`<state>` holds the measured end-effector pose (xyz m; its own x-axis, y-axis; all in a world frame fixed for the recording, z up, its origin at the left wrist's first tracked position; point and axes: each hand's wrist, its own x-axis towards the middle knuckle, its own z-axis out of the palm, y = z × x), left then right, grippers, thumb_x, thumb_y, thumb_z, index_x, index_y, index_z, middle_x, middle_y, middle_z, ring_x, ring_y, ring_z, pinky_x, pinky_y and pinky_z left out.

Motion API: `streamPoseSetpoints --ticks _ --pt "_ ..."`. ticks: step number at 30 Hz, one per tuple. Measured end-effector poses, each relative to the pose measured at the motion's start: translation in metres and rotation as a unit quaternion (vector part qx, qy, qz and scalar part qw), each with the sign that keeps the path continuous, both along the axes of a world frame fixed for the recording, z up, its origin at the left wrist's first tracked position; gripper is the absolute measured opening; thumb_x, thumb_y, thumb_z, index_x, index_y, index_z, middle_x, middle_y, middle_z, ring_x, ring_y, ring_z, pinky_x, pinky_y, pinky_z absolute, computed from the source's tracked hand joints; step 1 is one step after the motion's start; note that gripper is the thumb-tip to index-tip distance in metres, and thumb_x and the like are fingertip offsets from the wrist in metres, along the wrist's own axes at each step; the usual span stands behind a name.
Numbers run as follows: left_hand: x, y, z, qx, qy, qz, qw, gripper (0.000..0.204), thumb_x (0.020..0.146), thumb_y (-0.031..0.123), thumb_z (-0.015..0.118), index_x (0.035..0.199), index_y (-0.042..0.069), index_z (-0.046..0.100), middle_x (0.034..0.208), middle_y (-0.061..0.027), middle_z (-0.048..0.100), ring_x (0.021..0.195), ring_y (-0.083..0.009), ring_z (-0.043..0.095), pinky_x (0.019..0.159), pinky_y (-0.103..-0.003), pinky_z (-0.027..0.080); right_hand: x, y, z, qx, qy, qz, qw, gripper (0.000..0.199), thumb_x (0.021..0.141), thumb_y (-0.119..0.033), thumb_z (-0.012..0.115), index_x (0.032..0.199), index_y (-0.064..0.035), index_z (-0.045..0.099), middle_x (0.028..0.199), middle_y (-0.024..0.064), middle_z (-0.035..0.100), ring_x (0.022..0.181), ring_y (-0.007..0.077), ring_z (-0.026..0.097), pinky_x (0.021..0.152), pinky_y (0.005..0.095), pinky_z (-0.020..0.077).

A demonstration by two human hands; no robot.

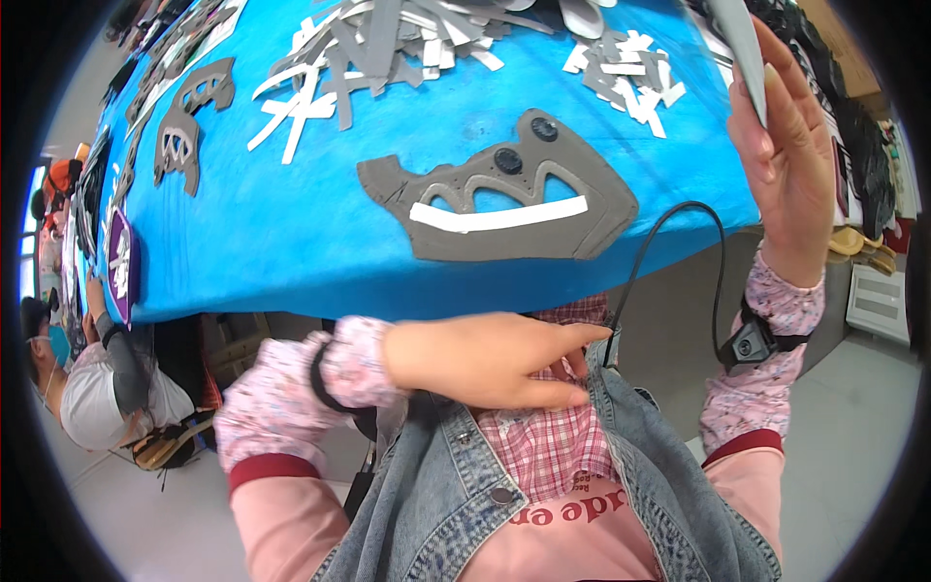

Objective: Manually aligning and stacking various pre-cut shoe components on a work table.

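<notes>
On the blue table lies a grey shoe-upper piece [485, 242] with curved cut-outs. A white strip [504, 218] runs along it, and two black round pieces [508, 161] rest on its upper part. My left hand [475, 361] is in front of my chest, below the table edge, index finger and thumb apart. Its fingertip is beside a black cable [635, 262]; its other fingers are partly hidden. Raised at the table's right side, my right hand [790, 145] grips a thin grey flat piece [745, 63] between thumb and fingers.
Heaps of grey and white strips [388, 44] cover the far table, with a smaller pile [635, 82] to the right. More cut-out grey pieces [179, 145] lie left, near a purple tray [118, 257]. A masked person [126, 388] sits at left. The cable loops beside the right forearm.
</notes>
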<state>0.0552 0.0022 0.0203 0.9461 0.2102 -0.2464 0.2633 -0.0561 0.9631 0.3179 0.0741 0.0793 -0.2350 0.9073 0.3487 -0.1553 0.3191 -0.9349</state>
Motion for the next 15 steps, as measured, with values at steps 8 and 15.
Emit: streamPoseSetpoints --ticks 8,15 --pt "-0.055 0.081 0.136 0.145 0.021 0.035 0.989 0.044 0.087 0.017 0.069 0.128 0.007 0.058 0.104 -0.0119 0.068 0.090 -0.0206 0.066 0.077 -0.030 0.054 -0.003 0.014 -0.042 -0.059 0.152 0.034 0.986 0.042 0.098 -0.015 0.055 0.135 0.0021 0.047 0.103 0.0083 0.062 0.078 0.0069 0.055 0.070 0.0185 0.0460" --pt "-0.087 0.058 0.115 0.301 0.054 0.224 0.926 0.041 0.085 0.016 0.071 0.123 0.008 0.060 0.101 -0.0087 0.068 0.086 -0.0155 0.065 0.071 -0.026 0.052 0.001 0.005 -0.047 -0.066 0.066 -0.019 0.995 0.047 0.099 -0.014 0.053 0.141 0.0022 0.039 0.123 0.0084 0.056 0.082 0.0043 0.051 0.074 0.0160 0.0434"
